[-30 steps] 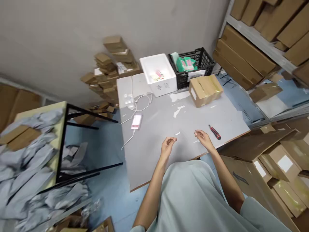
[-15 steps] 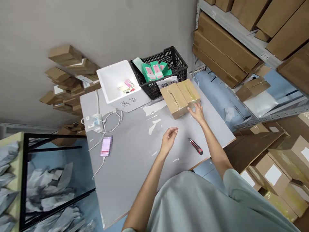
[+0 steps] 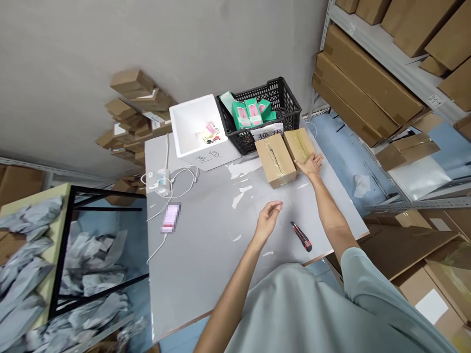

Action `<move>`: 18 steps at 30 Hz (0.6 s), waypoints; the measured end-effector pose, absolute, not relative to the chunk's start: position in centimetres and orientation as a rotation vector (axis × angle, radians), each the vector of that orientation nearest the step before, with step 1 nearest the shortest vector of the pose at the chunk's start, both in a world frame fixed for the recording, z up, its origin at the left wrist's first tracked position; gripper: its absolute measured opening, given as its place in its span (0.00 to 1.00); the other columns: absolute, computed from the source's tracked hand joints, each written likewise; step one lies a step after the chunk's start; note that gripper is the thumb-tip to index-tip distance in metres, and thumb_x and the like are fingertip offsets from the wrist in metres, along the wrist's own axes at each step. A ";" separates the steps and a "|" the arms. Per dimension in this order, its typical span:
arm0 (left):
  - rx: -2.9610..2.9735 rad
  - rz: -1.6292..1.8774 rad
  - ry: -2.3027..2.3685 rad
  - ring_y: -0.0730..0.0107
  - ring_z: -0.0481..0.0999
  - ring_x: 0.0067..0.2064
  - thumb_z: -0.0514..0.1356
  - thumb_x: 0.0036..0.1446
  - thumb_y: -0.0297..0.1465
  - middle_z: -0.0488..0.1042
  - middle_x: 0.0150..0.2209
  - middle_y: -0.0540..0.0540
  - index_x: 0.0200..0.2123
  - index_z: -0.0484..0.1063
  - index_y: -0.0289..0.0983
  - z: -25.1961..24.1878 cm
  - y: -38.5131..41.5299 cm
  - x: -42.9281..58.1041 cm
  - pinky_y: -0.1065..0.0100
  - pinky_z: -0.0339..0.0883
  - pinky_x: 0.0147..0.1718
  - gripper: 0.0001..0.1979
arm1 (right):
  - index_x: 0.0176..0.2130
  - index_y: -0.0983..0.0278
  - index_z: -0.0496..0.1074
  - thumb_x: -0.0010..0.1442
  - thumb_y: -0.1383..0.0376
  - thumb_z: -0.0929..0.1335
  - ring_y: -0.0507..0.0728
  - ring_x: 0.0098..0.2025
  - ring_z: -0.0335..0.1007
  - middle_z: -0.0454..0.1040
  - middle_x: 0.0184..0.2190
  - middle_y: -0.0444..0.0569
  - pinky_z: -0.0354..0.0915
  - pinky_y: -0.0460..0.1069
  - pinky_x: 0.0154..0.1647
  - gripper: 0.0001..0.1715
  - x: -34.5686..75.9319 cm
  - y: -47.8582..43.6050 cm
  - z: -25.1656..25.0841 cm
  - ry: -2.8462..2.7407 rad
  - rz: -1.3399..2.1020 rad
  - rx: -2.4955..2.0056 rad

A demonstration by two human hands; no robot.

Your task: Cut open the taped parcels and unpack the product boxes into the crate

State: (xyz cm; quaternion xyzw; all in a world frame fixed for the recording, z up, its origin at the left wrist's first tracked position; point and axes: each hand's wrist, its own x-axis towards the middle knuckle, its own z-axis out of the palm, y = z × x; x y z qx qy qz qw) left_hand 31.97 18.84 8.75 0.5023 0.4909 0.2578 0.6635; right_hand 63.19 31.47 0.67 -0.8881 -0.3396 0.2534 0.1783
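Observation:
My right hand [image 3: 312,165] lies flat with fingers spread against the near right side of a taped cardboard box [image 3: 285,152] at the far side of the grey table [image 3: 206,264]. My left hand [image 3: 269,220] hovers over the middle of the table, fingers loosely curled and apart, holding nothing. A red and black utility knife [image 3: 301,236] lies on the table just right of my left hand, near the front edge.
Behind the box stand a black crate [image 3: 283,105] with green packets and a white foam box [image 3: 196,125]. A phone [image 3: 170,217] on a white cable and a charger [image 3: 162,179] lie at the left. Shelves of cartons [image 3: 371,73] rise at right; a rack with grey bags [image 3: 29,255] at left.
My right hand has gone from the table's front edge out to the cardboard box and now rests on it. My left hand lifted slightly toward the middle. The view swung.

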 end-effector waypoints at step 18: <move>0.927 0.537 1.212 0.44 0.87 0.58 0.76 0.52 0.57 0.88 0.56 0.36 0.49 0.85 0.41 7.6 10.7 17.2 0.43 0.73 0.68 0.31 | 0.73 0.64 0.64 0.58 0.41 0.77 0.80 0.69 0.65 0.68 0.67 0.70 0.60 0.73 0.75 0.56 58.3 8.8 2.9 -0.605 0.271 -2.542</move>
